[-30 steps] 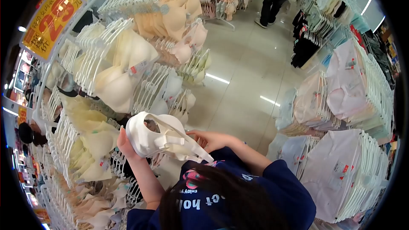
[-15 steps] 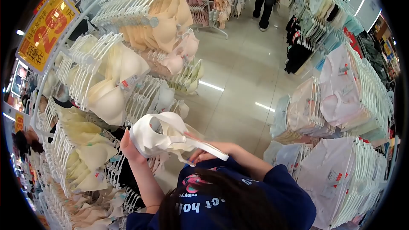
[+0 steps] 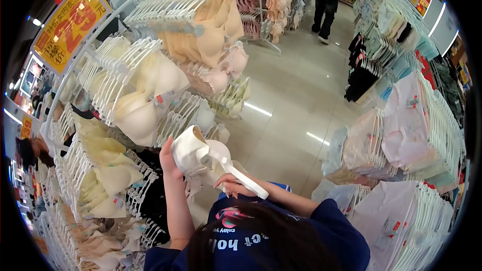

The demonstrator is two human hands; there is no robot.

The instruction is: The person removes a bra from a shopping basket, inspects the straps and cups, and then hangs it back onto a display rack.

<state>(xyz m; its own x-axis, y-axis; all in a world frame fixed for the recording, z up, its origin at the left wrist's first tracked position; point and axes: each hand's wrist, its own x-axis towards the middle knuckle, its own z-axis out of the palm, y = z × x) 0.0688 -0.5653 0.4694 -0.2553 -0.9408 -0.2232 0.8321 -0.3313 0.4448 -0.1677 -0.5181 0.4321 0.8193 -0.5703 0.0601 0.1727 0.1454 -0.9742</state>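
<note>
My left hand grips a white moulded bra by its left side, with the thumb pointing up. The bra is tilted, and its cups face partly away. A broad white strap runs from it down to the right and crosses over my right hand. The right hand's fingers are loosely bent and apart, close under the bra's lower edge. They do not visibly grip it. Part of that hand is hidden behind the strap.
Racks of hanging bras stand close on my left, under a yellow price sign. Packs of pale garments hang on my right. A tiled aisle runs between, where a person in dark clothes stands farther off.
The bra has turned more upright in my left hand and shifted right in view. My right hand has moved left and down, its fingers now apart. The whole view has shifted slightly.
</note>
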